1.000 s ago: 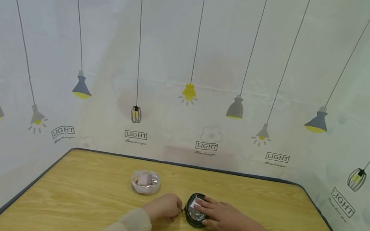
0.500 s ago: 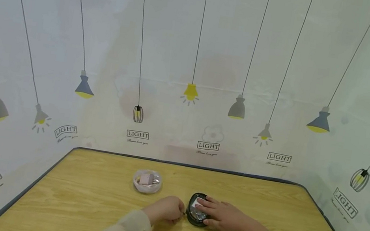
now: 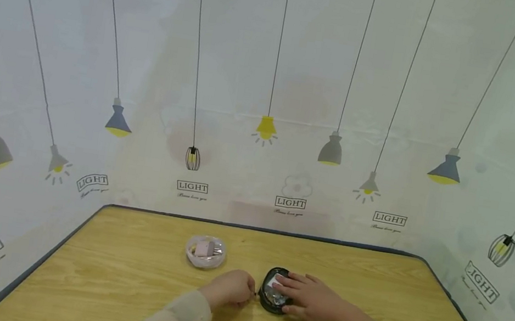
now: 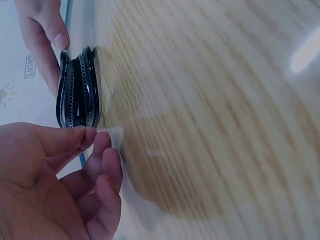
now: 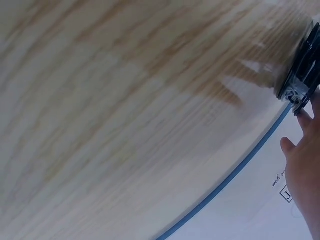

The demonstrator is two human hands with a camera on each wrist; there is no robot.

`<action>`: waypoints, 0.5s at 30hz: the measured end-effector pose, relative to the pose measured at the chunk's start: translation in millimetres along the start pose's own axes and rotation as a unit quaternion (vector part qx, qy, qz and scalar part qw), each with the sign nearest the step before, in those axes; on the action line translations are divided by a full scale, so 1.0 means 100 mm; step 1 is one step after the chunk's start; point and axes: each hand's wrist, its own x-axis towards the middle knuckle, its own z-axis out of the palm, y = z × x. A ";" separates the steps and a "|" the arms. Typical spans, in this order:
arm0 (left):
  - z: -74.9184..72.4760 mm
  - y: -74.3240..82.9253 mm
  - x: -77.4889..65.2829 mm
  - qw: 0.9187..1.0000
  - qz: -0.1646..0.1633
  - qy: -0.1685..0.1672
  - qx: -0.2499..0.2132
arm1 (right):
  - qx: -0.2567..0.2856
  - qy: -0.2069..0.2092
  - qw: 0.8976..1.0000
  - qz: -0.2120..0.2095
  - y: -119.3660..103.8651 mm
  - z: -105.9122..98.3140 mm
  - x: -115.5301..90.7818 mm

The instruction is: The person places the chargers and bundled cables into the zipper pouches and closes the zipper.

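Observation:
A small round black zip case (image 3: 268,297) with a see-through top and a white label lies on the wooden table. My left hand (image 3: 229,288) is at its left side, thumb and forefinger pinching the zip pull. The left wrist view shows the case (image 4: 91,85) edge-on, with two rows of zip teeth standing apart and a dark gap between them. My right hand (image 3: 316,304) rests on the top of the case from the right, fingers extended and spread. In the right wrist view the right hand (image 5: 306,167) is partly cut off by the frame edge.
Behind and left of the case is a translucent plastic bowl (image 3: 190,259) with a pink plug charger (image 3: 204,249) in it. The wooden table (image 3: 123,257) has a dark edge, and a lamp-print curtain (image 3: 251,71) surrounds its back and sides.
The head view has shifted slightly. Both hands stay on the case in nearly the same place, the left still at the zip pull.

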 end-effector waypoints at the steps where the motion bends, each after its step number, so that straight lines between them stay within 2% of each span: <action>1: 0.00 0.00 0.01 1.000 -0.002 0.001 0.004 | -0.001 0.003 1.000 -0.001 0.00 0.01 -0.01; 4: 0.00 -0.02 0.04 1.000 -0.003 0.010 0.015 | -0.001 0.009 1.000 -0.001 0.01 0.02 -0.04; 11: -0.03 -0.09 0.14 0.999 0.004 0.032 0.010 | -0.010 0.015 1.000 -0.001 0.00 -0.02 -0.08; 15: -0.03 -0.13 0.20 0.999 0.012 0.041 0.019 | -0.014 0.008 1.000 0.012 0.00 -0.01 -0.09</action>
